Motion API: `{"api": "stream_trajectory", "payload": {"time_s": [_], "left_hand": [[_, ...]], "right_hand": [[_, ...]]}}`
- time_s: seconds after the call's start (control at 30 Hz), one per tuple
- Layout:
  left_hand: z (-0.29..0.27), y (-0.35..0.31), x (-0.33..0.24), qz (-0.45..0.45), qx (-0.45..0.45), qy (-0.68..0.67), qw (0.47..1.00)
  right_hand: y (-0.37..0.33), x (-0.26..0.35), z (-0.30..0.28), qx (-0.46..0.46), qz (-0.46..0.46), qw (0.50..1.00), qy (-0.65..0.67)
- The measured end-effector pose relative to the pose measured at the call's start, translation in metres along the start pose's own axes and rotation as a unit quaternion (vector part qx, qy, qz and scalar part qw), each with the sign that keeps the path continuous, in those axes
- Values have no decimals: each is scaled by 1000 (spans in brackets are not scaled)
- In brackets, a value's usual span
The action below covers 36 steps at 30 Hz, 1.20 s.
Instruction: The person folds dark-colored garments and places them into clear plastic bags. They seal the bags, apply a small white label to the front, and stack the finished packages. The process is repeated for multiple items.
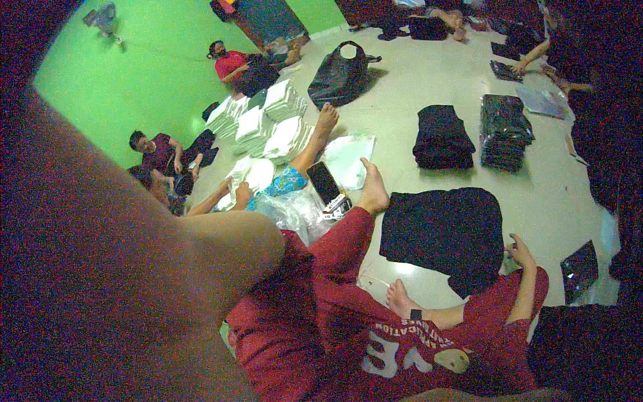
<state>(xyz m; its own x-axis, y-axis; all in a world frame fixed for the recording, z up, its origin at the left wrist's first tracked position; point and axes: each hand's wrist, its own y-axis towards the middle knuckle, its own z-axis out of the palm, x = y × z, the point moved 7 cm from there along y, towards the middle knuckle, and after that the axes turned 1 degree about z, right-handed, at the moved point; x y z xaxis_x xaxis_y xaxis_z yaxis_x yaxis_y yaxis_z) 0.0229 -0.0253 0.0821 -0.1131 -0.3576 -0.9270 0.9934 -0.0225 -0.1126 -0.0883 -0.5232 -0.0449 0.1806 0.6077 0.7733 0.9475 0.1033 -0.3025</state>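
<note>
The right grip point(521, 255) is hanging loosely open beside the black cloth point(443, 231), at its four o'clock; the left grip is falling outside view, state untellable

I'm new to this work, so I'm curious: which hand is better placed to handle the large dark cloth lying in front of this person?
Probably the right: the right hand is close beside the right edge of the dark cloth, though contact is unclear. The left hand is out of view.

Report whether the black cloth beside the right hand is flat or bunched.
Flat: the black cloth lies broad on the floor; folding underneath, cannot tell.
</note>
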Motion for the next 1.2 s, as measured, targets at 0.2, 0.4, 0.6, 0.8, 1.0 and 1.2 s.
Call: {"api": "stream_trajectory", "payload": {"time_s": [0.2,0.4,0.6,0.8,1.0,1.2], "left_hand": [[-3,14,10,75,111,250,959],[46,-34,-24,-139,250,-841,459],[59,-34,-40,-250,-60,-810,-527],[79,-51,-39,-355,137,-923,-52],[70,-39,-34,-266,174,-935,157],[74,-33,-36,-215,295,-834,414]], "right_hand": [[-9,22,-2,10,66,997,-36],[-19,41,-2,4,25,999,25],[-16,36,-1,15,51,999,-6],[-16,35,0,17,56,998,30],[-11,28,0,11,45,998,-30],[-8,23,-2,-10,-4,999,-42]]}}
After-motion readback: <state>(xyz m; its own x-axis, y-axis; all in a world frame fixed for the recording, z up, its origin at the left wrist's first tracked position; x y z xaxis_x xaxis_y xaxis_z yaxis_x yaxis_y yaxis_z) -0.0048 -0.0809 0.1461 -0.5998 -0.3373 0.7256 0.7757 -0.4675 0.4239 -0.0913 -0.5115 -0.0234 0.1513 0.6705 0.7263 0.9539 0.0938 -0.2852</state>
